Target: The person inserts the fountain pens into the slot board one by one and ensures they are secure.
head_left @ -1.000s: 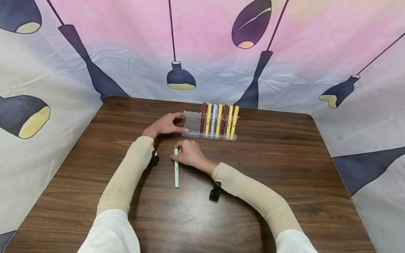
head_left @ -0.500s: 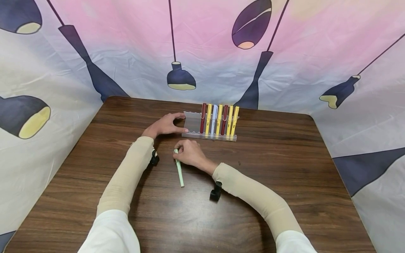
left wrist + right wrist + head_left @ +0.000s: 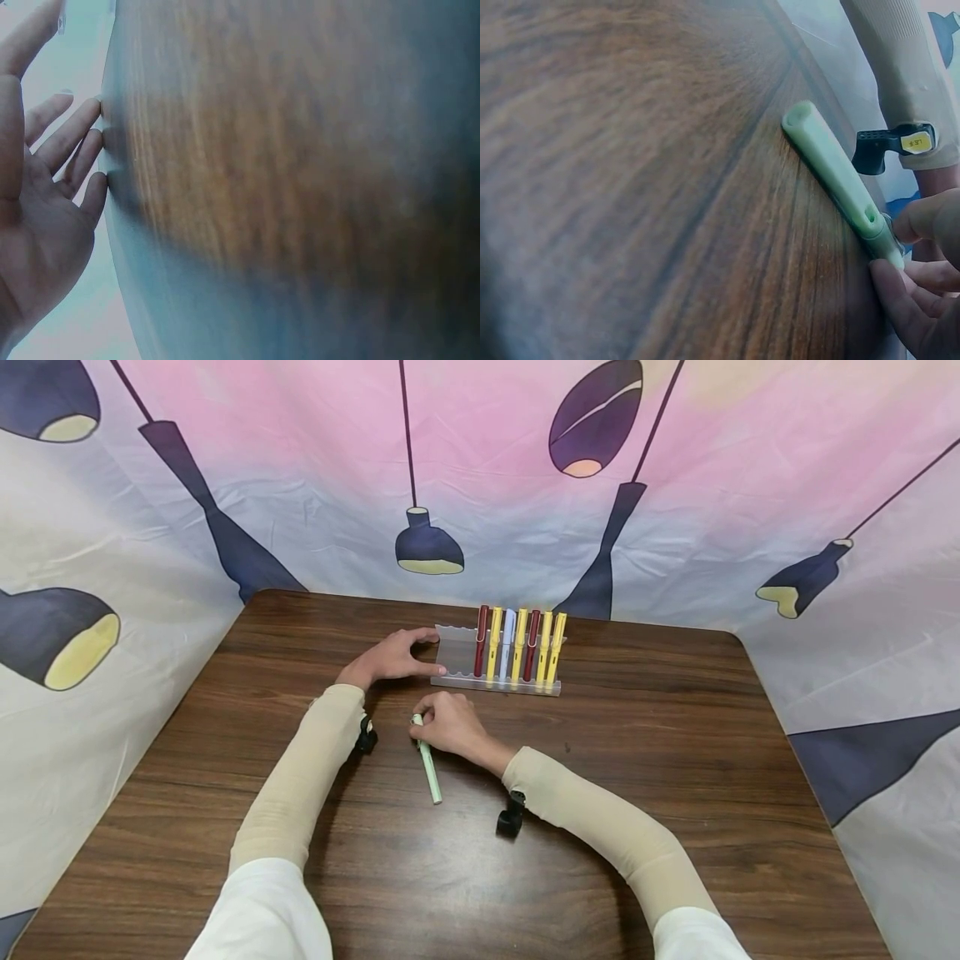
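My right hand (image 3: 450,724) pinches the clip end of a pale green pen (image 3: 430,772) between thumb and fingertips. The pen lies slanted close over the table, its other end toward the near side. In the right wrist view, the thumb and fingers (image 3: 900,292) are around the capped end of the green pen (image 3: 829,169). At the left end of a clear pen stand (image 3: 457,656) is my left hand (image 3: 393,656), thumb on the front lip and forefinger at the back edge. Its other fingers extend to the table in the left wrist view.
The stand's right part holds several upright pens: dark red pens (image 3: 480,647), yellow pens (image 3: 493,647) and a light blue pen (image 3: 507,647). The brown wooden table (image 3: 637,735) ends at the back against a lamp-patterned cloth (image 3: 502,552).
The near end of the green pen has swung to the right, from pointing straight back toward me to a slant. Both hands have stayed almost in place.
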Tool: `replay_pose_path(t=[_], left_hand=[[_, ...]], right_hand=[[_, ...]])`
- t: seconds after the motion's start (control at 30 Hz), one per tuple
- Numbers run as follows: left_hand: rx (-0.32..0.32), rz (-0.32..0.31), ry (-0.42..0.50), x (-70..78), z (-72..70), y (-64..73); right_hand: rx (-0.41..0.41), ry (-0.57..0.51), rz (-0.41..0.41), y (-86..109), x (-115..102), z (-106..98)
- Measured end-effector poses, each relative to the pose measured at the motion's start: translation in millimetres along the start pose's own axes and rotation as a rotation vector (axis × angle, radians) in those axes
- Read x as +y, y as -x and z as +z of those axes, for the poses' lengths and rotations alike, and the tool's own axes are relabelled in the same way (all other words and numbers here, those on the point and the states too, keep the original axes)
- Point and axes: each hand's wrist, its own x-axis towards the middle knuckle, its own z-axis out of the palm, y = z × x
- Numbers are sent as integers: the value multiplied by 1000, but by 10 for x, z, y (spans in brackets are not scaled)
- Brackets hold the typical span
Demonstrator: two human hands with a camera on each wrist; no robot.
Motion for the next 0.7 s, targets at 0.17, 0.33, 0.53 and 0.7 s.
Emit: replay_pose_path(t=[0.17,0.33,0.53,0.7], left_hand=[[-5,0,-1,-6,-3,0],[0,3,-4,-3,-1,0],[3,7,-5,-3,-3,-5],[4,5,2,8,-15,-2]], right_hand=[[2,-29,24,-7,19,1],[17,-76,42,-4,39,-14],[22,-161,54,11,63,-68],[10,-243,49,28,87,-123]])
